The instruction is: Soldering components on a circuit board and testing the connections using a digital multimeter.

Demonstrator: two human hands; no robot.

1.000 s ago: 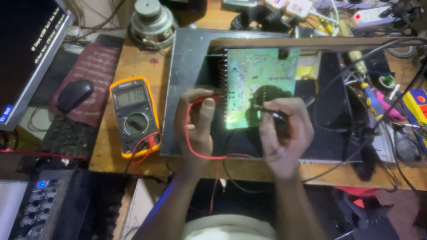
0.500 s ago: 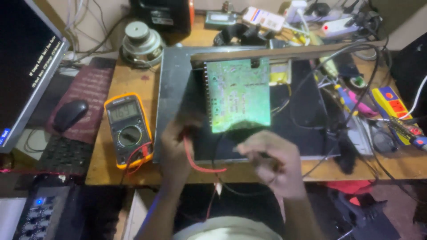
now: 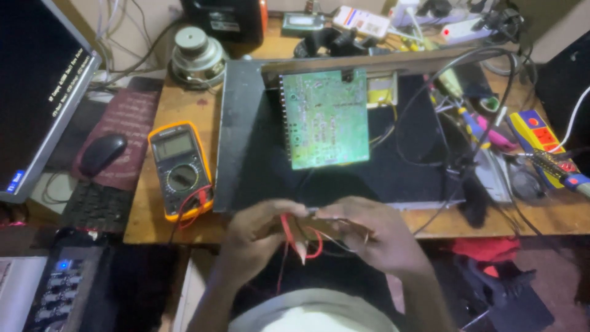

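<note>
My left hand (image 3: 261, 237) and my right hand (image 3: 375, 237) are close together at the near edge of the desk, in front of my body. Both are closed on the multimeter's probe leads (image 3: 299, 237), a red one and a dark one; the picture is blurred there. The red lead runs left to the yellow multimeter (image 3: 180, 167) lying on the wooden desk. A green circuit board (image 3: 326, 117) lies solder side up on a dark flat panel (image 3: 246, 160), a hand's length beyond my hands.
A monitor (image 3: 37, 92), mouse (image 3: 101, 154) and keyboard (image 3: 95, 206) sit at the left. A loose speaker (image 3: 195, 55) stands behind the panel. Screwdrivers, tangled cables and a yellow power strip (image 3: 538, 138) crowd the right side. An audio unit (image 3: 58, 289) sits at lower left.
My hands have pulled back from the green board to the desk's near edge with the probes, and have come together. The view has shifted, so the board appears higher.
</note>
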